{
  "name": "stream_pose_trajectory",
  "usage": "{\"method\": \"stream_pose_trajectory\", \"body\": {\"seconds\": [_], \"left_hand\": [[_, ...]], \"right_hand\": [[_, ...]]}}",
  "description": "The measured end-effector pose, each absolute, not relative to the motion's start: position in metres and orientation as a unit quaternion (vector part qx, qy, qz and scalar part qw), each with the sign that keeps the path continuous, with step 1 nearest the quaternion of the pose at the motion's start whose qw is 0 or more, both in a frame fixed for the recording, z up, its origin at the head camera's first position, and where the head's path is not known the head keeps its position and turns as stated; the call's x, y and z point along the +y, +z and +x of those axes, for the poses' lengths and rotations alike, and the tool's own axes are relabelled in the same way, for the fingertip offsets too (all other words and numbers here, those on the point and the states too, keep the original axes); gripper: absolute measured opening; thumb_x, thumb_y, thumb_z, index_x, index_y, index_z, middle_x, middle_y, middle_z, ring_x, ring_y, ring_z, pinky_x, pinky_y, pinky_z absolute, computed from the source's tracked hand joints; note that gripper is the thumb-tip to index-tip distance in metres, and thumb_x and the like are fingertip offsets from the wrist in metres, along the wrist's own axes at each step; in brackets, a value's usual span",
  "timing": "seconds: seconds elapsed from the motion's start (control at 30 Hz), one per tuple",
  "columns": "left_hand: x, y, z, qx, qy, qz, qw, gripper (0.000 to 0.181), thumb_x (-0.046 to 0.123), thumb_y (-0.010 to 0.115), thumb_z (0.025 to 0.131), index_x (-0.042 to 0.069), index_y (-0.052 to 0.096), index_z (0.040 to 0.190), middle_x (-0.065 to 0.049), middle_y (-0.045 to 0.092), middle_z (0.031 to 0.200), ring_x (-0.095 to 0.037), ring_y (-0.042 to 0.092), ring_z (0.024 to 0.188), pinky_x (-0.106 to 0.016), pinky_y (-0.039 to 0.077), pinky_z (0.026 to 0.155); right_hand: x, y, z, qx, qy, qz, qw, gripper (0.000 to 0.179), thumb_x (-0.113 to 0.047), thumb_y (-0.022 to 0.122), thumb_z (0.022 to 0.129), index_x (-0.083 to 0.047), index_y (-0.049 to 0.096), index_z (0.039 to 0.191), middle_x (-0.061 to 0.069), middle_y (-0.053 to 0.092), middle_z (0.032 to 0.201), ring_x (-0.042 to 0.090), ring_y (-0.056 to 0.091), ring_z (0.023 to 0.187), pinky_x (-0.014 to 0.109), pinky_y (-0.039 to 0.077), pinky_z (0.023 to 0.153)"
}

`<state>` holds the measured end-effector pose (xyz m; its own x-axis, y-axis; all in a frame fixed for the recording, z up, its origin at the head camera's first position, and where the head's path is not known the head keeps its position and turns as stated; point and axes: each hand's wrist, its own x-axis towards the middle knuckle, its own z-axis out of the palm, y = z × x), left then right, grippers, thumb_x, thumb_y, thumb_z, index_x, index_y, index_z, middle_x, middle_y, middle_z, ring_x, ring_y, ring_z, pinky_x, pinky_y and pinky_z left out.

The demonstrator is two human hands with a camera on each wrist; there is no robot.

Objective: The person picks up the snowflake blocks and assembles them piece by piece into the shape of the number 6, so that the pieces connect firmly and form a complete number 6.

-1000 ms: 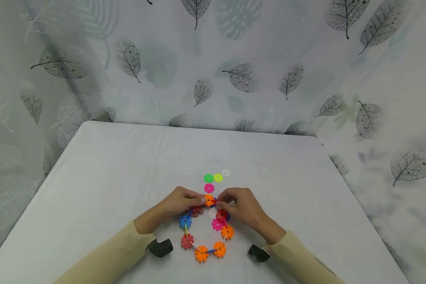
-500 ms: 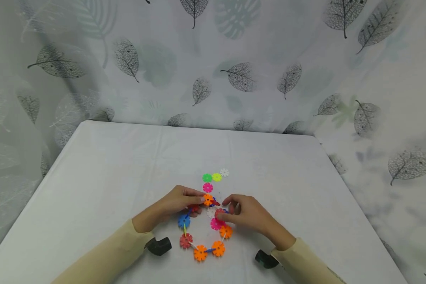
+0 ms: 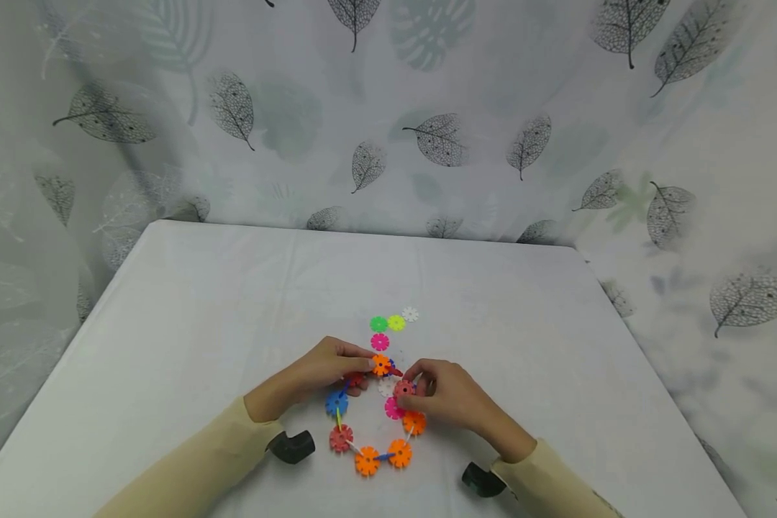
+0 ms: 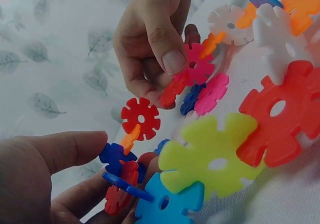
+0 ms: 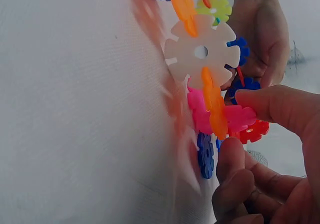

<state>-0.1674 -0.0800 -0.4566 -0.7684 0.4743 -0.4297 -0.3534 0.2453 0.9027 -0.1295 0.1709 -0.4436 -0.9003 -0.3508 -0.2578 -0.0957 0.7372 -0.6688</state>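
Held the disc chain (image 3: 399, 453) in a ring on the near tabletop (image 3: 252, 302), clamped at its far right in the right grip (image 3: 450, 392) and, farther on, in the left grip (image 3: 329, 368), seemingly for steadiness, with flat discs (image 3: 380, 342) beyond, perhaps handily placed.

Head view looking down, close wrist views, shared discs (image 3: 404, 388)

Left sleeve (image 3: 181, 460) and right sleeve (image 3: 557, 480): long, pale beige-yellow. Thin dark mark (image 3: 607, 503) on the right one, too small to read. Stubby, rounded black casing (image 3: 294, 447) at the left cuff (image 3: 267, 429); second black casing (image 3: 483, 481) at the right cuff (image 3: 516, 458). Left hand (image 3: 324, 368) and right hand (image 3: 450, 394) bare.
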Motion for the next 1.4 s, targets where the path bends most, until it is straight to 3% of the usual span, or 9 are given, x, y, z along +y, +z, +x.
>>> {"method": "stream_pose_trajectory", "body": {"seconds": [0.7, 1.2, 1.4], "left_hand": [[-0.080, -0.452, -0.168, 0.717, 0.603, 0.079, 0.340, 0.031, 0.021, 0.068, 0.099, -0.001, 0.072, 0.121, -0.012, 0.072, 0.085, -0.018, 0.065, 0.068, -0.028, 0.057, 0.072], [-0.065, -0.452, -0.166, 0.729, 0.585, 0.095, 0.341, 0.025, 0.026, 0.070, 0.097, 0.002, 0.075, 0.105, -0.011, 0.073, 0.086, -0.021, 0.069, 0.066, -0.032, 0.060, 0.069], [-0.063, -0.449, -0.165, 0.726, 0.573, 0.131, 0.357, 0.029, 0.024, 0.065, 0.101, 0.002, 0.070, 0.120, -0.011, 0.072, 0.089, -0.021, 0.068, 0.070, -0.032, 0.059, 0.069]], "right_hand": [[0.174, -0.445, -0.124, 0.905, -0.370, -0.129, 0.167, 0.033, -0.034, 0.081, 0.085, -0.015, 0.071, 0.109, -0.007, 0.061, 0.077, 0.014, 0.055, 0.060, 0.026, 0.045, 0.050], [0.168, -0.439, -0.118, 0.907, -0.371, -0.125, 0.154, 0.029, -0.035, 0.082, 0.082, -0.016, 0.078, 0.103, -0.009, 0.063, 0.073, 0.014, 0.056, 0.060, 0.026, 0.045, 0.050], [0.163, -0.438, -0.114, 0.927, -0.332, -0.129, 0.122, 0.027, -0.031, 0.081, 0.083, -0.014, 0.079, 0.104, -0.014, 0.060, 0.069, 0.010, 0.054, 0.059, 0.025, 0.044, 0.049]]}}
